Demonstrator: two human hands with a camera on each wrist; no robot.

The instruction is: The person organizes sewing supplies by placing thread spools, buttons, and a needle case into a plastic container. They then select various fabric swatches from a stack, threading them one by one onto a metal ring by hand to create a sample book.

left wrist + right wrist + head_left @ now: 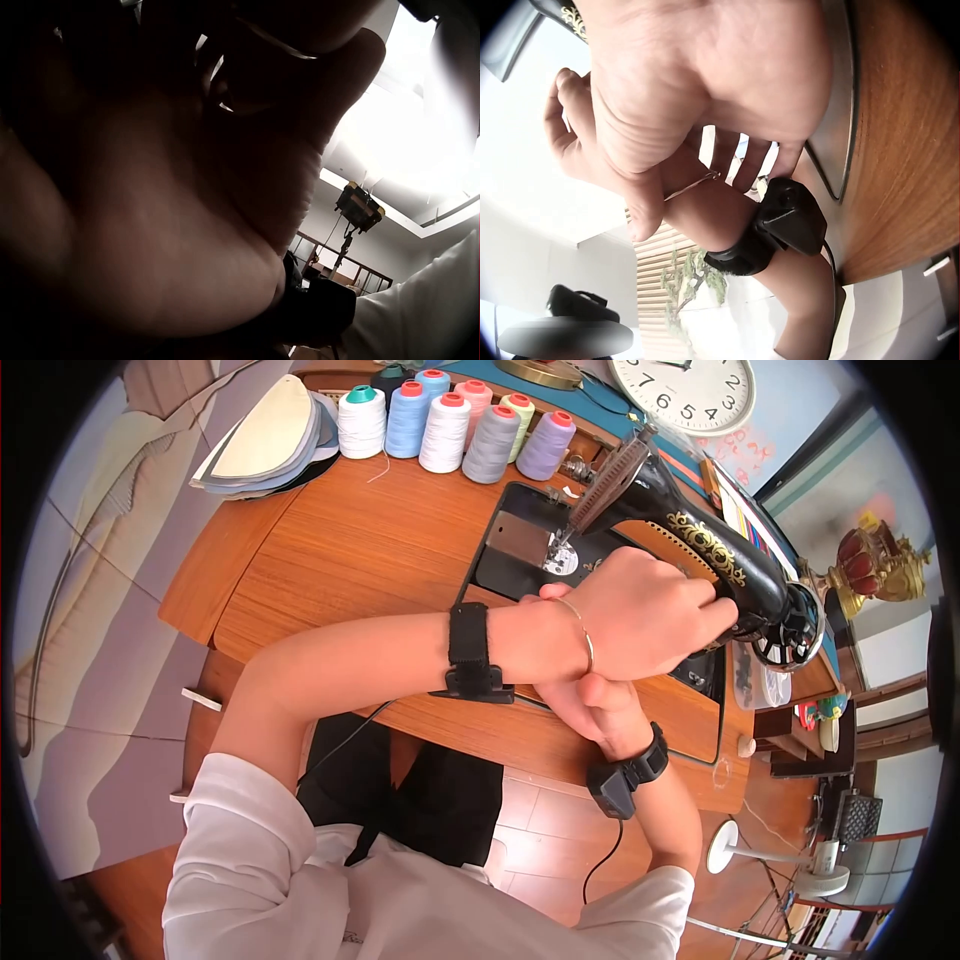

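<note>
My left hand (655, 610) reaches across in front of the black sewing machine (690, 510), back upward, fingers loosely bent and holding nothing. A thin bracelet (583, 632) circles its wrist. From underneath, my right hand (585, 705) grips that wrist at the bracelet, thumb on the near side and a fingertip showing on the far side. The right wrist view shows the right palm (720, 67) close up, its thumb beside the bracelet (694, 184). In the dark left wrist view, the right hand (187, 225) fills most of the picture.
Thread cones (445, 435) in several colours stand along the back of the wooden table (330, 560). Stacked fabric pieces (265, 440) lie at the back left. A round clock (685, 390) is behind the machine. Black straps with cameras (615, 785) sit on both wrists, trailing cables.
</note>
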